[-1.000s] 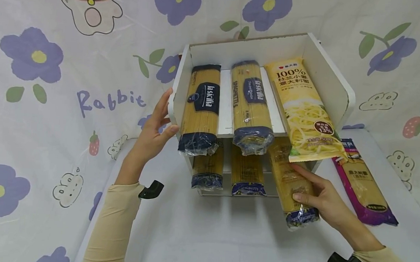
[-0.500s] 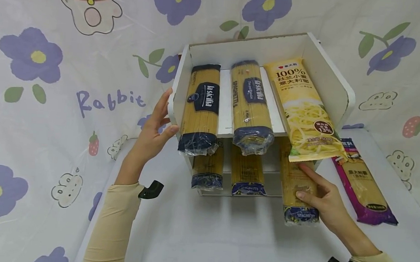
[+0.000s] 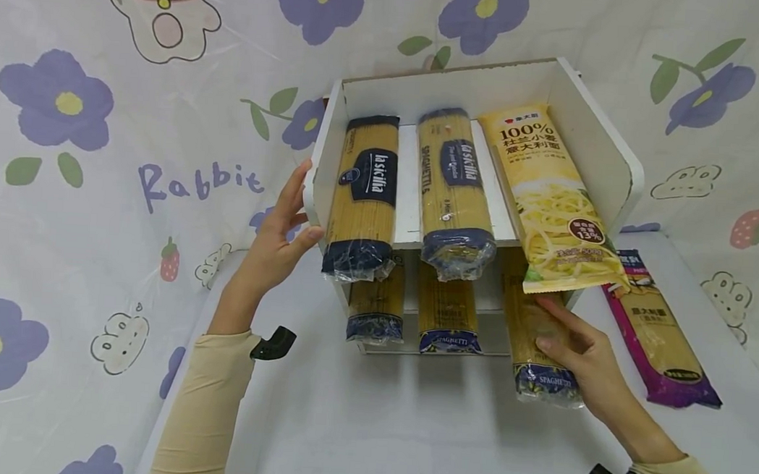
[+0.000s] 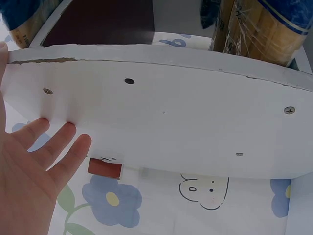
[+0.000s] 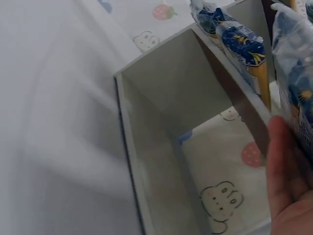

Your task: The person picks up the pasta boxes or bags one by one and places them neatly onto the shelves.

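A white two-tier shelf [image 3: 603, 145] stands against the wall. My left hand [image 3: 274, 249] rests on its left side; in the left wrist view, spread fingers [image 4: 61, 144] touch the outer panel. At the lower tier's right end, my right hand [image 3: 590, 359] holds a spaghetti pack [image 3: 543, 381] with a blue label, thumb on top. Its far end is hidden under the upper tier, and its front end sticks out. The right wrist view shows the same pack [image 5: 298, 83] at the edge, above the shelf's open bottom space.
Beside it on the lower tier lie two more spaghetti packs [image 3: 375, 313]. Above are two dark-blue-banded spaghetti packs [image 3: 363, 185] and a yellow pasta bag [image 3: 551, 197], overhanging the front. A purple pasta bag [image 3: 664, 330] lies on the white table [image 3: 373, 440] at right.
My right hand has straightened the spaghetti pack and pushed it slightly further back into the lower tier, after a shift to the right. The left hand has stayed in place.
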A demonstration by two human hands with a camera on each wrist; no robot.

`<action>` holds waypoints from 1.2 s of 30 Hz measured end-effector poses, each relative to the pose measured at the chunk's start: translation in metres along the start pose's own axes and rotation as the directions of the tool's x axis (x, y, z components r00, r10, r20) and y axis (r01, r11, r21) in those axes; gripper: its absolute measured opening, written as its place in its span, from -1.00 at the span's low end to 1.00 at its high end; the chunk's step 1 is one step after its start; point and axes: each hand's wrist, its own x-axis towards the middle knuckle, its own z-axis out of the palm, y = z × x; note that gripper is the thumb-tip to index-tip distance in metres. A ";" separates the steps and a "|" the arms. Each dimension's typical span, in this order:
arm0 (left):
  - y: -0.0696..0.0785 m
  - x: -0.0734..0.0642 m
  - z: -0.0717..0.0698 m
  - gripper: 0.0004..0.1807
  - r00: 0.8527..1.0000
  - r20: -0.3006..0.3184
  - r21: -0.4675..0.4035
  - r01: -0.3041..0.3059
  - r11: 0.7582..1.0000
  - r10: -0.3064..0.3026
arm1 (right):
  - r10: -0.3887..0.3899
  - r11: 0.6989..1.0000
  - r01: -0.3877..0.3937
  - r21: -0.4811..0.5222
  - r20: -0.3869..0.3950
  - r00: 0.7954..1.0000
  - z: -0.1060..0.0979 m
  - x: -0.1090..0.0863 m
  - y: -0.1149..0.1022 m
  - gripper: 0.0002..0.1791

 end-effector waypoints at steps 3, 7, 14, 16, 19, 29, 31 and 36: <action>0.000 0.000 0.000 -0.01 1.000 0.000 0.005 0.004 1.000 -0.004 | -0.002 0.998 0.002 -0.056 0.009 1.000 -0.003 0.002 -0.005 -0.40; 0.000 -0.001 -0.001 0.01 1.000 -0.002 0.022 0.016 1.000 -0.016 | -0.007 0.989 0.016 -0.150 0.067 0.998 -0.008 0.003 -0.010 -0.41; 0.000 -0.001 0.000 -0.01 1.000 -0.004 0.025 0.023 0.999 -0.023 | 0.001 0.972 0.034 -0.233 0.148 0.989 -0.014 0.002 -0.012 -0.40; -0.001 -0.001 0.000 -0.02 1.000 -0.001 0.026 0.024 0.999 -0.024 | 0.015 0.970 0.026 -0.243 0.164 0.986 -0.016 0.002 -0.013 -0.39; -0.001 -0.001 0.001 -0.02 1.000 0.002 0.029 0.016 0.999 -0.016 | 0.047 0.957 0.008 -0.289 0.183 0.982 -0.020 0.000 -0.015 -0.36; 0.000 0.001 0.001 -0.01 1.000 -0.002 0.033 -0.015 0.999 0.016 | 0.060 0.907 0.049 -0.417 0.243 0.968 -0.039 -0.007 -0.025 -0.32; 0.000 0.001 0.002 -0.01 1.000 -0.002 0.036 -0.014 0.999 0.014 | 0.041 0.890 0.070 -0.450 0.232 0.972 -0.043 -0.009 -0.028 -0.35; 0.001 0.000 0.002 -0.01 1.000 -0.004 0.042 -0.011 0.999 0.011 | 0.020 0.868 0.077 -0.490 0.189 0.982 -0.048 -0.011 -0.040 -0.48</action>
